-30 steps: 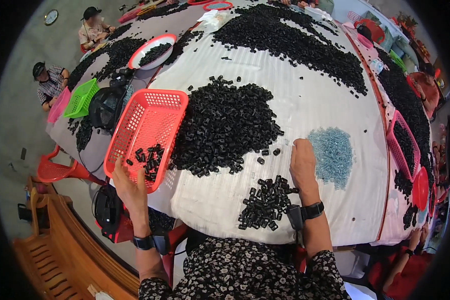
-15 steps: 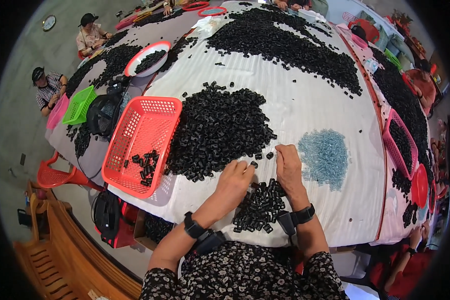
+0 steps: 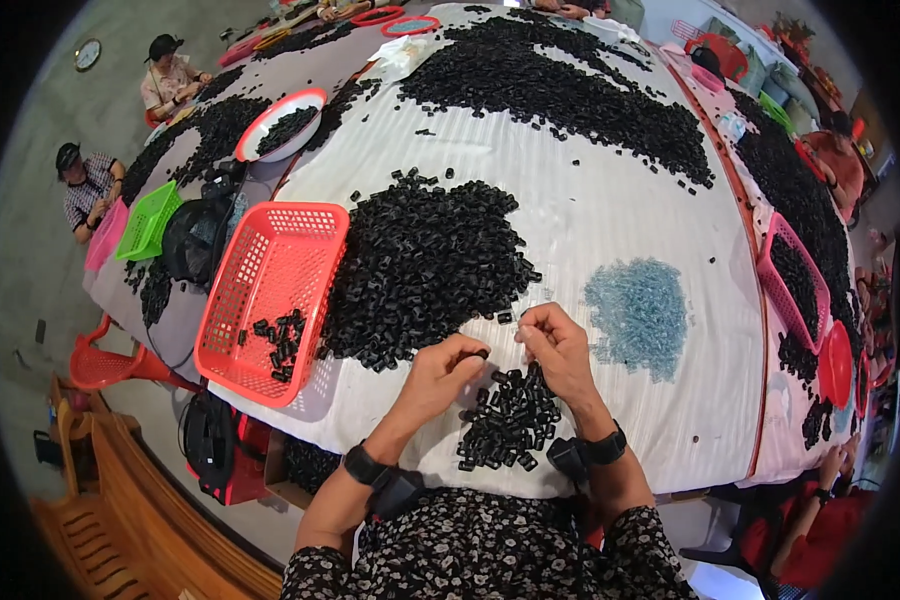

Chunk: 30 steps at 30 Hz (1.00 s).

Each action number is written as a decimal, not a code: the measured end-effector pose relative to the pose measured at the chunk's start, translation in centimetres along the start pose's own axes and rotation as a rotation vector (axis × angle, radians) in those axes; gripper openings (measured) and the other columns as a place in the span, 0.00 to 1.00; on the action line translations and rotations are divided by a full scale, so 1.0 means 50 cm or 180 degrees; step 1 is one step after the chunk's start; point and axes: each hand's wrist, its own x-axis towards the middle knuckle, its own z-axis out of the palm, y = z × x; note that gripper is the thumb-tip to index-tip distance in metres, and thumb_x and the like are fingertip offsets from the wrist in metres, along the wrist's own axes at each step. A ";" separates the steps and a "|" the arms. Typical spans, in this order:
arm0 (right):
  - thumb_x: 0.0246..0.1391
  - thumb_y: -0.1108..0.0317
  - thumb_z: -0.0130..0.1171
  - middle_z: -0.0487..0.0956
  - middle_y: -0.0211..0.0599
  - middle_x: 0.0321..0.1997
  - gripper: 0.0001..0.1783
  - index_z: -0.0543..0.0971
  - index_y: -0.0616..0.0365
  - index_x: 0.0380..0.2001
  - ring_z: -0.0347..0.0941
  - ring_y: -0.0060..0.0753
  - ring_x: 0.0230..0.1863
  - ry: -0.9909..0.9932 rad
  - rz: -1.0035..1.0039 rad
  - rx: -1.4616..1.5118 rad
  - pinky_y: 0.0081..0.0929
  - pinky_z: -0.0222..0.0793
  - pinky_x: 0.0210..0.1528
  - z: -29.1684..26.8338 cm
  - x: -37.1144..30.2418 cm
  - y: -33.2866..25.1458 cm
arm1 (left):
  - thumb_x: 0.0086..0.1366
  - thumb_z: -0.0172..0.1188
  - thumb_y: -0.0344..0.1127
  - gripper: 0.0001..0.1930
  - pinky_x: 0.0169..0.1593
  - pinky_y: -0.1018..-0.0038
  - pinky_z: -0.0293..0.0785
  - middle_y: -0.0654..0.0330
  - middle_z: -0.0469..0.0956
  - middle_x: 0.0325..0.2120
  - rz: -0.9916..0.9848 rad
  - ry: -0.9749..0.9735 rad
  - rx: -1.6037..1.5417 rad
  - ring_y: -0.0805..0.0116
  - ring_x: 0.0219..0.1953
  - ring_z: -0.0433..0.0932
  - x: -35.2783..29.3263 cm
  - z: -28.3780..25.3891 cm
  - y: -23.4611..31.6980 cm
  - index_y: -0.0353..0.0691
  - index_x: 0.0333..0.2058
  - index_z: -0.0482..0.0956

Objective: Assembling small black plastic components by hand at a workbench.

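Observation:
My left hand (image 3: 436,378) pinches a small black plastic piece (image 3: 482,354) between thumb and forefinger. Facing it, my right hand (image 3: 558,345) is closed in a pinch, and what its fingertips hold is too small to make out. Below and between the hands lies a small heap of black plastic pieces (image 3: 510,420). A larger pile of similar black pieces (image 3: 420,265) spreads beyond my left hand. To the right of my right hand is a patch of small clear bluish pieces (image 3: 638,318). A couple of loose black pieces (image 3: 505,318) lie just past my fingertips.
A red perforated basket (image 3: 210,345) with several black pieces stands at the left. Behind it are a white basin with a red rim (image 3: 315,130) and a green basket (image 3: 148,222). A pink basket (image 3: 820,300) sits at the right. Other people work around the table's edges.
My left hand has drawn back slightly toward me and left, a black piece now in its pinch. My right hand has shifted a little left and nearer, fingertips turned toward the left hand.

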 end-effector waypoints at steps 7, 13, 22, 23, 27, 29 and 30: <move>0.55 0.69 0.55 0.69 0.19 0.24 0.06 0.72 0.61 0.31 0.59 0.09 0.24 -0.0857 0.0203 -0.0185 0.11 0.56 0.25 0.058 -0.048 -0.023 | 0.62 0.53 0.27 0.09 0.35 0.82 0.72 0.61 0.76 0.29 -0.0555 -0.0050 -0.1620 0.79 0.28 0.72 -0.088 -0.023 0.037 0.31 0.41 0.74; 0.55 0.67 0.55 0.70 0.22 0.22 0.08 0.72 0.60 0.30 0.59 0.10 0.22 -0.1112 -0.0032 -0.0461 0.13 0.56 0.23 0.074 -0.059 -0.033 | 0.61 0.55 0.26 0.08 0.35 0.83 0.73 0.61 0.77 0.29 -0.0423 -0.0042 -0.1644 0.79 0.29 0.74 -0.113 -0.020 0.024 0.31 0.39 0.73; 0.55 0.67 0.56 0.70 0.24 0.20 0.09 0.72 0.61 0.28 0.60 0.11 0.21 -0.1259 -0.0083 -0.0994 0.14 0.56 0.22 0.075 -0.060 -0.048 | 0.61 0.55 0.24 0.07 0.35 0.83 0.74 0.60 0.77 0.29 -0.0499 0.0089 -0.1819 0.78 0.29 0.75 -0.125 -0.006 0.019 0.31 0.39 0.73; 0.54 0.67 0.56 0.70 0.22 0.21 0.08 0.72 0.61 0.27 0.60 0.11 0.22 -0.1273 -0.0077 -0.0967 0.13 0.56 0.22 0.075 -0.058 -0.045 | 0.61 0.55 0.24 0.07 0.35 0.83 0.74 0.60 0.77 0.29 -0.0509 0.0083 -0.1825 0.78 0.29 0.75 -0.127 -0.005 0.018 0.31 0.39 0.73; 0.53 0.69 0.58 0.70 0.20 0.22 0.08 0.72 0.61 0.27 0.60 0.10 0.23 -0.1422 0.0769 -0.0127 0.12 0.56 0.23 0.070 -0.052 -0.013 | 0.59 0.57 0.24 0.06 0.35 0.81 0.75 0.57 0.78 0.28 -0.0672 0.0211 -0.2059 0.76 0.28 0.76 -0.134 0.005 0.003 0.31 0.36 0.73; 0.52 0.70 0.59 0.69 0.18 0.23 0.08 0.72 0.60 0.26 0.60 0.10 0.24 -0.1434 0.1033 -0.0027 0.11 0.57 0.24 0.074 -0.052 -0.012 | 0.58 0.58 0.24 0.06 0.35 0.80 0.75 0.55 0.78 0.28 -0.0723 0.0309 -0.2049 0.75 0.28 0.77 -0.139 0.006 0.000 0.31 0.35 0.73; 0.52 0.70 0.59 0.69 0.18 0.23 0.08 0.72 0.60 0.26 0.60 0.10 0.24 -0.1434 0.1044 -0.0028 0.11 0.57 0.24 0.075 -0.053 -0.012 | 0.58 0.58 0.24 0.06 0.35 0.80 0.75 0.55 0.78 0.27 -0.0678 0.0324 -0.2026 0.74 0.28 0.77 -0.142 0.005 -0.001 0.30 0.34 0.74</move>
